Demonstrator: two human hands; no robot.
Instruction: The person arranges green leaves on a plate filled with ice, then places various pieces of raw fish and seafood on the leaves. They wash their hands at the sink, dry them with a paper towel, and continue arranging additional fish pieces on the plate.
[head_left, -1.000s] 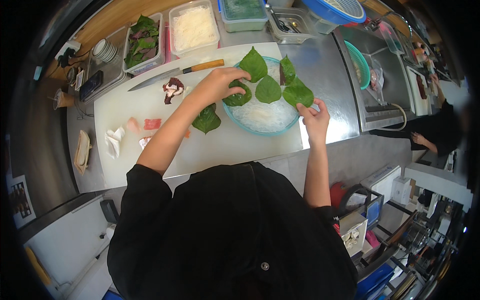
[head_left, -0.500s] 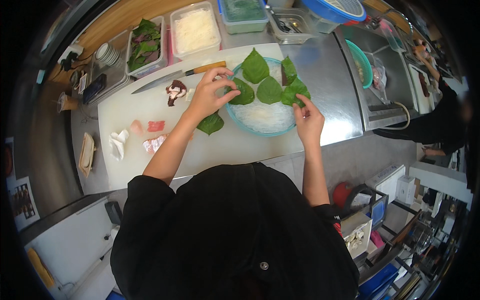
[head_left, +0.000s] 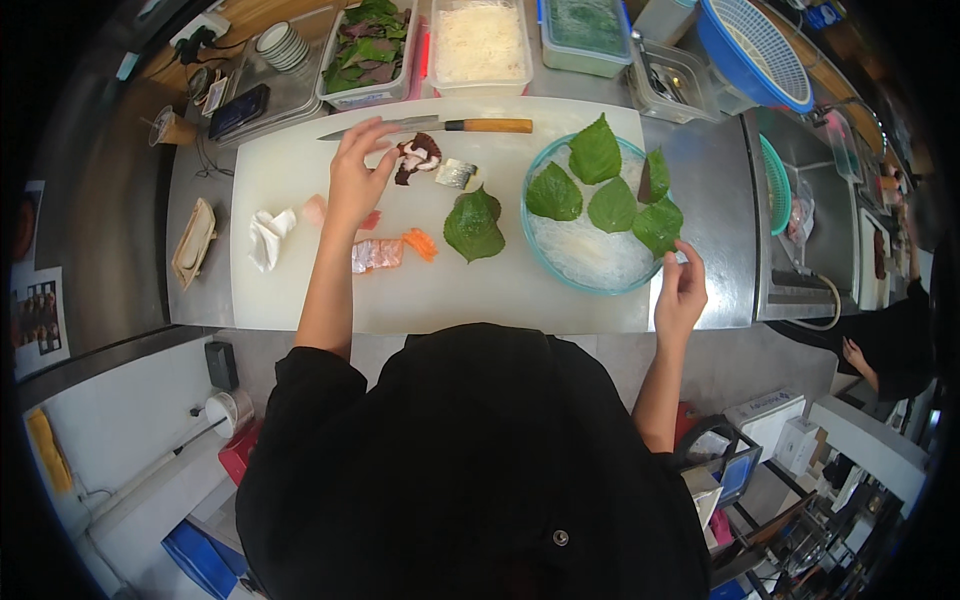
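Note:
A light blue round bowl (head_left: 533, 245) filled with white shredded strands stands right of centre, with several green leaves (head_left: 610, 205) arranged on it. My right hand (head_left: 683, 290) is at its right rim, thumb and forefinger closed on the edge of the lower right leaf (head_left: 657, 227). Over the left half of the white cutting board (head_left: 440, 295), my left hand (head_left: 357, 172) is empty, fingers apart. Close to it lie octopus slices (head_left: 418, 155) and pink fish slices (head_left: 376, 256), partly behind the forearm. More green leaves (head_left: 474, 225) rest left of the bowl.
A knife (head_left: 470, 126) with a wooden handle lies along the board's far side. Behind stand a leaf tub (head_left: 367, 55), a tub of white shreds (head_left: 480, 48) and a blue colander (head_left: 755, 55). Another person (head_left: 890, 345) works by the sink at the right.
My left hand has left the bowl's leaves and moved left over the board toward the fish and octopus. My right hand stays by the lower right leaf. The view has shifted left.

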